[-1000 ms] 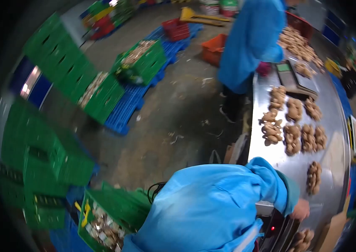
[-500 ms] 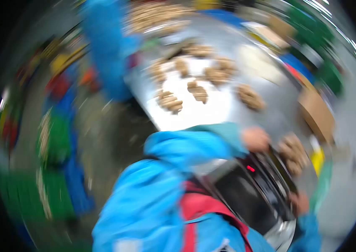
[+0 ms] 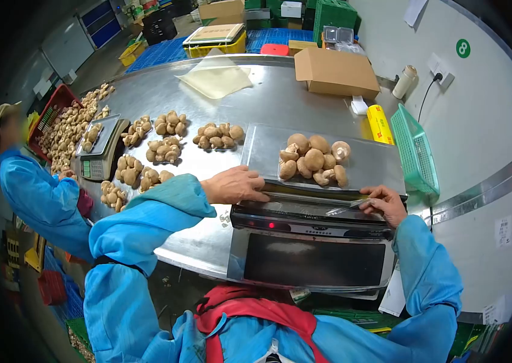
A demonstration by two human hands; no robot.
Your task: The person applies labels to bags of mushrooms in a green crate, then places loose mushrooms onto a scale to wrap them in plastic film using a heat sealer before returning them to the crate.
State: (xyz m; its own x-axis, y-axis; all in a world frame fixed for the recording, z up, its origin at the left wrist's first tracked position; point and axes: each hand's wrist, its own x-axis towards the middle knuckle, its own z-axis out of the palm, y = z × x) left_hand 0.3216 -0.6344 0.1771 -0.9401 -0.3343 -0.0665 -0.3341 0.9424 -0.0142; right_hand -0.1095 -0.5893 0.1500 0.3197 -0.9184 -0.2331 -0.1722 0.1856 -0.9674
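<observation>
My right hand (image 3: 384, 206) pinches a wrinkled piece of clear plastic film (image 3: 345, 209) at the right end of the slot in the film wrapping machine (image 3: 310, 228). At the slot's left end, my left hand (image 3: 236, 185) has its fingers bent and closed against the edge; what lies between them is hidden. A red light glows on the machine's front strip, above its dark plate (image 3: 315, 260). Just beyond both hands, a cluster of brown mushrooms (image 3: 314, 161) rests on the machine's metal top (image 3: 377, 163).
Several mushroom portions (image 3: 218, 136) stand left on the metal table (image 3: 268, 75). A co-worker (image 3: 41, 181) is beside a scale (image 3: 101, 151) and a mushroom heap (image 3: 65, 136). Rightward are a green basket (image 3: 416, 151), a yellow roll (image 3: 380, 124) and a cardboard box (image 3: 337, 69) by the wall.
The view has swung round and sharpened from a blur. Both hands remain at the machine; the film in my right hand now shows clearly.
</observation>
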